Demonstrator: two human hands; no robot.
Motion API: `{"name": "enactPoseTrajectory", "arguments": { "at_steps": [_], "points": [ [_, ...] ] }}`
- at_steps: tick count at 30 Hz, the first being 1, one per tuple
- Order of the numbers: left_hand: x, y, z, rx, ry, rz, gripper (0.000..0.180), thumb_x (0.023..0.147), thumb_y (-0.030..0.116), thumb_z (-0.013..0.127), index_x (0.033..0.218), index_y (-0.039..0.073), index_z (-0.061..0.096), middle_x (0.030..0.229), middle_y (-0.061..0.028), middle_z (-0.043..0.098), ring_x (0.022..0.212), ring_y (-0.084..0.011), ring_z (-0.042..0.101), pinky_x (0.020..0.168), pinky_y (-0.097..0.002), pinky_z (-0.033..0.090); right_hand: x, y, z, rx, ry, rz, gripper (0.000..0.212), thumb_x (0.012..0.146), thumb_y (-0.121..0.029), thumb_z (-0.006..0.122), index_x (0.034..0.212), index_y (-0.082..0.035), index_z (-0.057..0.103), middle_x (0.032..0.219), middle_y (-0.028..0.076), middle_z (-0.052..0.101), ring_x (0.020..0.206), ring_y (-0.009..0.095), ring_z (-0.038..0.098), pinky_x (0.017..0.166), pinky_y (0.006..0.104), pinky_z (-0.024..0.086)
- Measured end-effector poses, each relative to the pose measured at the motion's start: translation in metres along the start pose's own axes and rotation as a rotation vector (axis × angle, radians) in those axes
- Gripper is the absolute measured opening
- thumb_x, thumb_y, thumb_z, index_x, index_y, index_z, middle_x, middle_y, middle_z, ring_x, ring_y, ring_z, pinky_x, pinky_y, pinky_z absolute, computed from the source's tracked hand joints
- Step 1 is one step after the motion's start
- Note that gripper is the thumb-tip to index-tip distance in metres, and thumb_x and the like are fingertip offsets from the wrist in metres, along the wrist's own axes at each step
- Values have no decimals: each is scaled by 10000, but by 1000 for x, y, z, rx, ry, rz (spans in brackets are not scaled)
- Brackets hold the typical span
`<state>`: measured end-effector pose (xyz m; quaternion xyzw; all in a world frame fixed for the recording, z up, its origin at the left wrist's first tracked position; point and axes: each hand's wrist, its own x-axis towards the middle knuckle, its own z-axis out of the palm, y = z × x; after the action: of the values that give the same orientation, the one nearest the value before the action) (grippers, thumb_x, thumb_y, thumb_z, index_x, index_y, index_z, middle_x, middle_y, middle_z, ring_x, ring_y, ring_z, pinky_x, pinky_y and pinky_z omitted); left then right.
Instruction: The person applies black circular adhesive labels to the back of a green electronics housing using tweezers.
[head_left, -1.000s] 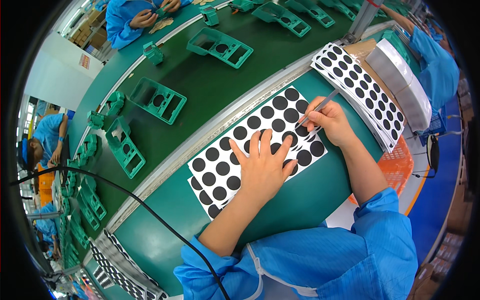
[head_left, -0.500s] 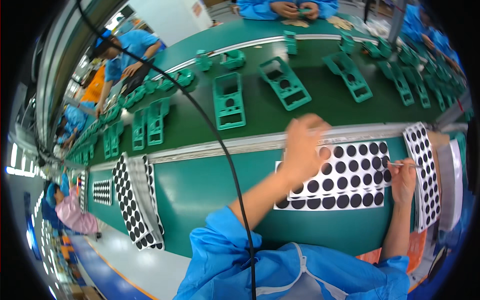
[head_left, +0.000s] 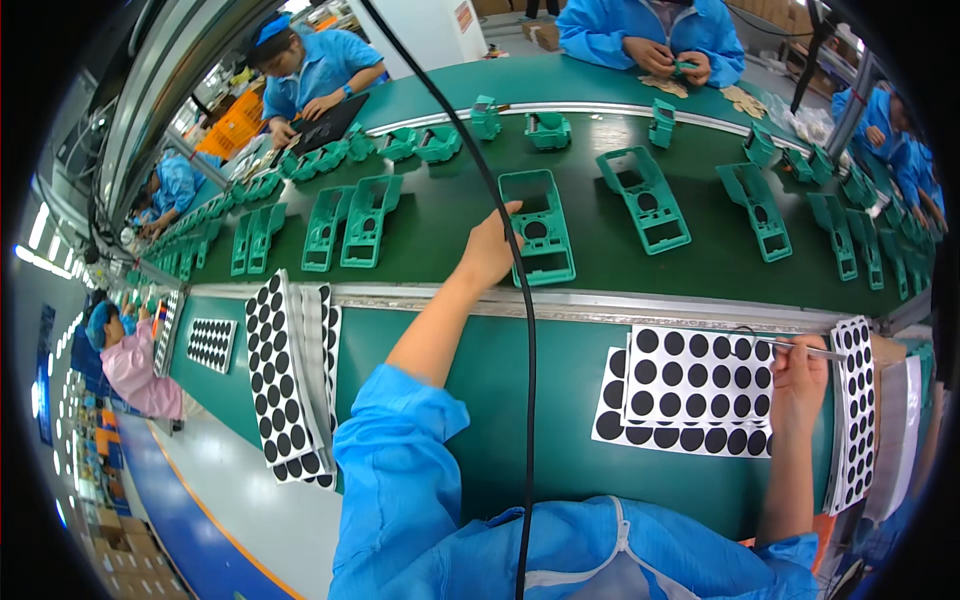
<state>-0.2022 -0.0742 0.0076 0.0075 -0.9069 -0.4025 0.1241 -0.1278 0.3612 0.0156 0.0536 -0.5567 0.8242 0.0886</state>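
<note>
My left hand (head_left: 487, 250) reaches onto the dark green belt. Its fingers close on the left edge of a green plastic housing (head_left: 562, 245), which has a large opening, a round recess and a slot. In my right hand (head_left: 800, 375) is a pair of metal tweezers (head_left: 805, 346), pointing left over a white sheet of round black stickers (head_left: 672, 375). At the tweezers' tips a thin dark curved edge stands up, apparently a sticker partly off the sheet. A second sticker sheet (head_left: 610, 425) lies underneath.
More green housings (head_left: 645, 200) line the belt, with small green parts (head_left: 548, 130) behind them. Stacked sticker sheets lie left (head_left: 278, 375) and right (head_left: 855, 420). A black cable (head_left: 531, 400) hangs across the view. Co-workers sit opposite (head_left: 655, 40) and at far left (head_left: 320, 70).
My left hand has gone from above the sticker sheet to the housing on the belt and taken its edge. My right hand stays by the sheet with the tweezers. The view has shifted left.
</note>
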Motion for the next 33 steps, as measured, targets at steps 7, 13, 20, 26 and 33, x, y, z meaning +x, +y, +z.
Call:
{"name": "enactPoseTrajectory", "arguments": {
  "at_steps": [7,13,20,26,33],
  "points": [
    [-150,53,-18,136,-43,-2,526,827,90,548,1293,-39,341,1130,-212,478,834,-341,558,757,-389,454,-25,40,122,161,-104,271,48,903,-91,520,921,-49,533,805,72,594,618,82,523,578,212,455],
    [-191,63,-16,116,-111,-93,638,761,127,685,1307,19,372,931,-129,475,711,-246,512,628,-324,464,-60,80,170,282,-201,354,79,895,-82,537,944,-21,531,850,109,613,649,84,580,649,256,552],
    [-181,37,-41,441,-56,477,518,635,311,759,1057,66,585,1087,-85,548,1092,-304,500,877,-435,391,-73,95,173,143,-276,258,88,902,-59,518,959,7,526,885,118,621,682,110,603,657,256,559],
    [-179,25,-35,425,-92,552,497,665,403,728,988,49,597,1069,-83,579,1142,-297,494,913,-438,386,-77,93,178,121,-273,270,93,904,-51,512,966,18,518,901,127,617,740,133,632,696,261,559],
    [-178,21,-32,404,-70,582,485,693,440,705,952,44,598,1049,-94,582,1119,-308,505,890,-442,422,-77,96,175,134,-311,245,89,906,-31,498,977,20,512,901,135,613,754,138,637,726,286,560]
  ]
}}
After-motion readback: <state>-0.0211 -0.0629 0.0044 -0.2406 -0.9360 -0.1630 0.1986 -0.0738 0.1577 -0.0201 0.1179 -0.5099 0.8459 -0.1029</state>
